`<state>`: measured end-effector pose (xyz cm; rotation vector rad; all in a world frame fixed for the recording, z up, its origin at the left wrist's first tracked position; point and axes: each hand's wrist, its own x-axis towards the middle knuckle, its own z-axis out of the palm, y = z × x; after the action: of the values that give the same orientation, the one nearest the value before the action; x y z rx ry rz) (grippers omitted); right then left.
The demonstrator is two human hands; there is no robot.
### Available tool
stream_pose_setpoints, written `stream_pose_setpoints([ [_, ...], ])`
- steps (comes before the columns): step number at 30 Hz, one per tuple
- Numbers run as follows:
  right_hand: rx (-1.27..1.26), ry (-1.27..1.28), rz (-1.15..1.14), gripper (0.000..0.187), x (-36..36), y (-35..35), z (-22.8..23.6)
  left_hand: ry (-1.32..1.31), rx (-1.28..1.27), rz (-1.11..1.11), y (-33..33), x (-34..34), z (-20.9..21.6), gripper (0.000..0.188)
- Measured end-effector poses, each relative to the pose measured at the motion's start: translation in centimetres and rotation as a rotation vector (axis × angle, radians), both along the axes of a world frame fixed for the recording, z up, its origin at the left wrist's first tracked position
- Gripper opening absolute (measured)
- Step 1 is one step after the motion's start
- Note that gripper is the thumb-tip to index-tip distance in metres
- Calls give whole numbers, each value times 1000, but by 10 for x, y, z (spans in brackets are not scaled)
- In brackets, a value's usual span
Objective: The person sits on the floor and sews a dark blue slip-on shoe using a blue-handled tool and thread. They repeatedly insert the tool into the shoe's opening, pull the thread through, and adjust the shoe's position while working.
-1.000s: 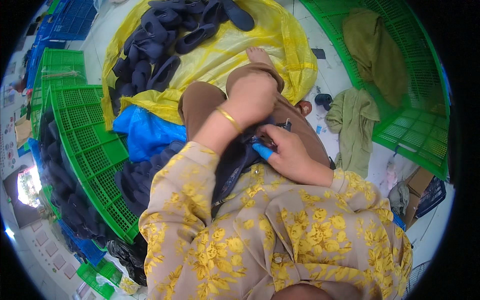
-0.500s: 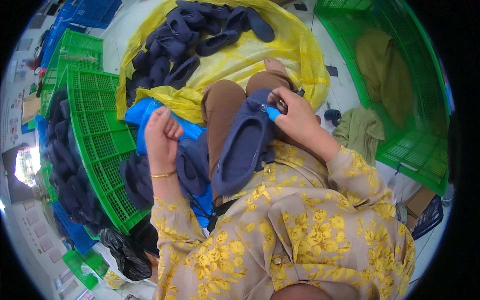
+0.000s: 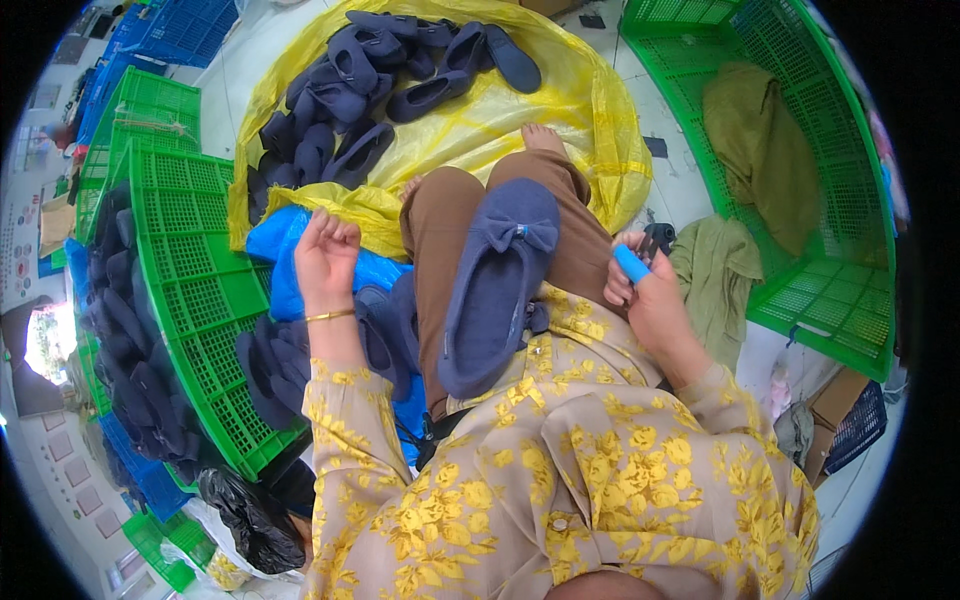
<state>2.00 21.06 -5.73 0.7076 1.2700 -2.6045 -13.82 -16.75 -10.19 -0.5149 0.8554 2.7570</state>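
A navy slipper-like flat shoe point(image 3: 497, 285) lies across my lap, toe pointing away, with a bow and a small shiny ornament on its front. My left hand point(image 3: 328, 262) is raised left of it with curled fingers; whatever they pinch is too small to make out. Right of the shoe and apart from it is my right hand point(image 3: 645, 285), closed, with a blue cover on one finger. Something small and dark shows at its fingertips, but its kind is unclear. More navy shoes point(image 3: 385, 335) lie beside my left thigh on blue plastic point(image 3: 285, 250).
A yellow sheet or sack point(image 3: 480, 130) ahead bears a heap of navy shoes point(image 3: 345, 80). Green crates stand left point(image 3: 205, 270) and right point(image 3: 830, 335), the right one holding olive cloth point(image 3: 760, 150). Another green cloth point(image 3: 715, 275) and a dark cylinder point(image 3: 660, 236) are near my right hand.
My right hand has moved off the shoe's bow, right and downward, leaving the bow and ornament uncovered. My left hand stays raised in nearly the same place. The shoe remains on my lap.
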Motion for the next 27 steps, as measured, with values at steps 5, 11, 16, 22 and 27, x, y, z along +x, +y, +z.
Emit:
stream_pose_setpoints([
  [5,-59,18,58,7,9,3,-4,10,-306,34,26,-18,6,13],
  [11,-31,6,71,8,11,0,-5,56,-1186,-44,43,-16,14,22],
  [16,-8,1,94,8,11,-1,-5,436,-1500,-503,132,49,54,25],
  [22,-157,-59,35,9,11,22,-19,496,-1225,-276,156,70,21,16],
  [27,-233,-338,-301,6,82,164,-105,416,-1260,-296,155,75,31,12],
])
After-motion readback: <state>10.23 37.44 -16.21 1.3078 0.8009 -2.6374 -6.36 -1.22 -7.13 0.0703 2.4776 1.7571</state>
